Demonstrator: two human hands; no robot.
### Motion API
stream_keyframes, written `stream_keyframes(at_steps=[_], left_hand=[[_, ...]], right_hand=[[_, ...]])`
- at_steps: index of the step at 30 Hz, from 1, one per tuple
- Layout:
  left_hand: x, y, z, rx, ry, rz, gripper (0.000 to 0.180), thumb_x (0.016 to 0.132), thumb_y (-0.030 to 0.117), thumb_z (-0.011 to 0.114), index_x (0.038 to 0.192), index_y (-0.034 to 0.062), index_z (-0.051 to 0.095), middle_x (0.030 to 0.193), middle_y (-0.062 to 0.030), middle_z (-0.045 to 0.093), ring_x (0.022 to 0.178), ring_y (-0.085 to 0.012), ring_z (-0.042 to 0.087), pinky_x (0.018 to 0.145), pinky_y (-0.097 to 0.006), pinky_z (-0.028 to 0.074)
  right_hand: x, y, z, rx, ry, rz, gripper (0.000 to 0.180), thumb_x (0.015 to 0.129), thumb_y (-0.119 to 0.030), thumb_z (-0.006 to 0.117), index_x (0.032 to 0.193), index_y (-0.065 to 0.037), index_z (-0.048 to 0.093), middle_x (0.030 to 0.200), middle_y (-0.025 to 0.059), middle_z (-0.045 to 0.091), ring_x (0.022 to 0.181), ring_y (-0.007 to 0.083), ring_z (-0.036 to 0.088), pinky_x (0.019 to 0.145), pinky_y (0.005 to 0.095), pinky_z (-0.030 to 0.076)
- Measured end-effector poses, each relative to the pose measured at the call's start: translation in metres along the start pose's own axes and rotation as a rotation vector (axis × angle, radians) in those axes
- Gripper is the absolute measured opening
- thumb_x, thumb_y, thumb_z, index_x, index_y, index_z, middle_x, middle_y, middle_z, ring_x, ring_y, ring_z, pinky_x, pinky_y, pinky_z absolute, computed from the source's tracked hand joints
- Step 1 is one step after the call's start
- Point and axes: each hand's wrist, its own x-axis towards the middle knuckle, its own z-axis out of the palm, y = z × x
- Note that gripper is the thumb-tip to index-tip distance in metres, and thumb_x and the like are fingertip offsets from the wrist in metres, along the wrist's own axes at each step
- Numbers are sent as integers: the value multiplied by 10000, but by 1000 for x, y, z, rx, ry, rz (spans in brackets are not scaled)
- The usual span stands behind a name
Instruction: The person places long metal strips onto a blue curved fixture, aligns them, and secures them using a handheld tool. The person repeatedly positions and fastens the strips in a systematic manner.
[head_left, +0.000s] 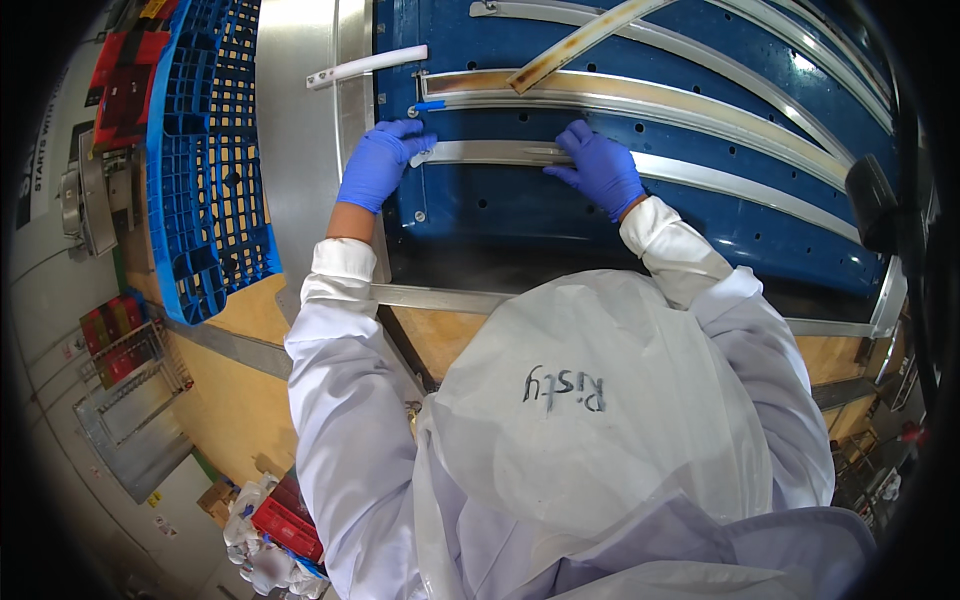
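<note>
Pinching one narrow strip (500, 152) from both edges with thumb and fingers, the blue-gloved right hand (597, 172) sits three o'clock of the left hand (378, 165), whose fingers bunch at the strip's near-left end; partly hidden there, its grip seems light, but I cannot tell. The strip looks smooth and silver-grey, turning whiter past the right hand. It lies low on the blue table (540, 215), long axis running from nine o'clock to between three and four. Toward twelve sits one wider rail (640, 100), crossed by one brown-stained bar (590, 42) aiming at two. One white bar (370, 68) and one small blue piece (430, 105) lie towards eleven.
</note>
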Motion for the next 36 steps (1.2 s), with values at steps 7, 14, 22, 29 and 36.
stream_keyframes(at_steps=[7, 14, 22, 29, 36], left_hand=[[15, 55, -7, -527, 82, -1018, 320, 802, 234, 803, 1010, 6, 719, 870, -122, 716, 797, -203, 655, 763, -323, 514], [-8, 54, 22, -574, 128, -867, 281, 837, 90, 748, 1088, -32, 711, 1088, -172, 706, 971, -240, 658, 916, -345, 500], [-17, 0, 14, -418, -111, -322, 316, 835, 52, 713, 1150, 33, 708, 960, -154, 688, 874, -274, 633, 884, -361, 485], [-12, 0, 1, -335, -142, -225, 414, 850, 64, 704, 1260, 52, 645, 1066, -176, 664, 966, -296, 622, 923, -374, 472], [-22, 89, -19, -381, 82, -380, 461, 887, 119, 687, 1335, 73, 587, 1193, -190, 612, 1087, -337, 584, 989, -399, 446]], right_hand=[[-3, 4, 2, 39, 70, -37, 391, 872, -460, 641, 1017, -102, 575, 1004, 98, 532, 828, 279, 644, 696, 421, 536], [-12, 7, 9, 99, 61, -43, 390, 859, -444, 645, 1086, -130, 595, 1076, 107, 557, 801, 281, 658, 660, 418, 534], [-10, 4, 8, 129, 89, -64, 416, 849, -457, 655, 1046, -105, 552, 1059, 95, 527, 761, 287, 642, 618, 430, 526], [-8, 4, -3, 232, 123, -38, 434, 823, -460, 687, 1046, -108, 567, 1070, 99, 522, 796, 308, 638, 661, 440, 527], [-83, 50, -53, 202, 337, 99, 255, 797, -370, 717, 881, -131, 689, 871, 74, 615, 827, 307, 643, 708, 425, 529]])
